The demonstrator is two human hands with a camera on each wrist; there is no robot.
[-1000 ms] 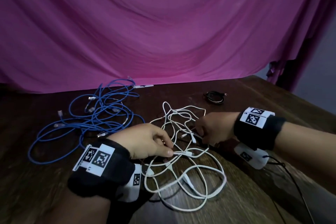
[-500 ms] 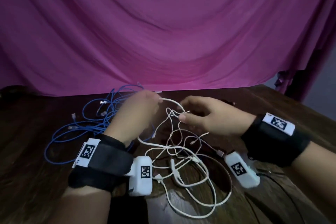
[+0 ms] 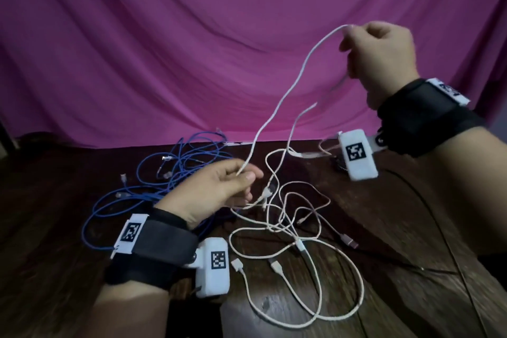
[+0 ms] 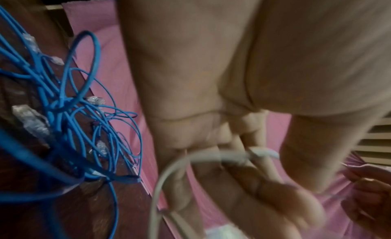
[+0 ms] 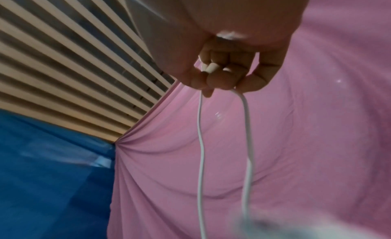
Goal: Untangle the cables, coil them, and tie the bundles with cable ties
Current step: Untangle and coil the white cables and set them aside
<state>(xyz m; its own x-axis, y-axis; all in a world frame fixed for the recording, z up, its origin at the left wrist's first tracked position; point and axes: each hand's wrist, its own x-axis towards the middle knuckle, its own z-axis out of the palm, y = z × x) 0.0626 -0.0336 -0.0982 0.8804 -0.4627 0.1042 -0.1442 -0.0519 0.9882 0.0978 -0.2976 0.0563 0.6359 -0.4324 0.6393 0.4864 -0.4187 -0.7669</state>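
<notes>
A tangle of white cables [image 3: 299, 244] lies on the dark wooden table [image 3: 41, 214]. My right hand [image 3: 381, 60] is raised high at the upper right and pinches one white cable [image 3: 277, 107], which hangs in two strands [image 5: 201, 142] below the fingers. That cable runs down to my left hand [image 3: 219, 189], which grips it low over the table with curled fingers. In the left wrist view the white cable [image 4: 160, 180] loops across the palm. A heap of blue network cables [image 3: 170, 175] lies left of the left hand.
Pink cloth [image 3: 164, 49] hangs behind the table. A small black coiled cable [image 3: 338, 166] lies at the back right, mostly hidden by the right wrist camera. A thin black wire [image 3: 439, 230] trails over the table's right side. White USB plugs [image 3: 237, 265] lie near the left wrist.
My right hand has risen far up and to the right, drawing one white cable out of the tangle. My left hand has stayed low, holding the same cable.
</notes>
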